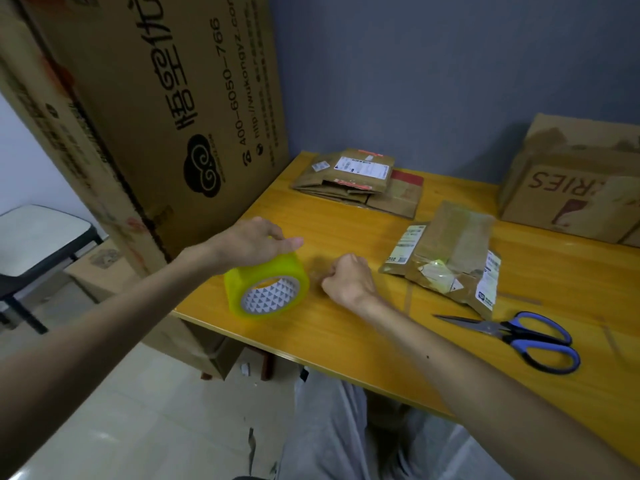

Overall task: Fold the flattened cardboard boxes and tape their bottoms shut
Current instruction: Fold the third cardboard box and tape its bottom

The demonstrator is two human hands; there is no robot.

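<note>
- A big cardboard box [156, 98] stands at the left end of the table [346, 341].
- The left hand [249, 244] grips the tape roll [266, 285] from above, fingers curled over its rim. The roll stands on edge near the table's front corner. It looks light, rigid and slick, so it is best held by the rim.
- The right hand [346, 275] is just beside the roll, fingers curled into a fist. I cannot tell whether it pinches the clear tape end.
- The flattened boxes [360, 181] are stacked at the far edge. They are likely light and stiff, bending only at the creases, so take them by opposite edges.
- A small taped box [450, 254] lies nearby.
- Scissors [519, 334] rest at the right.
</note>
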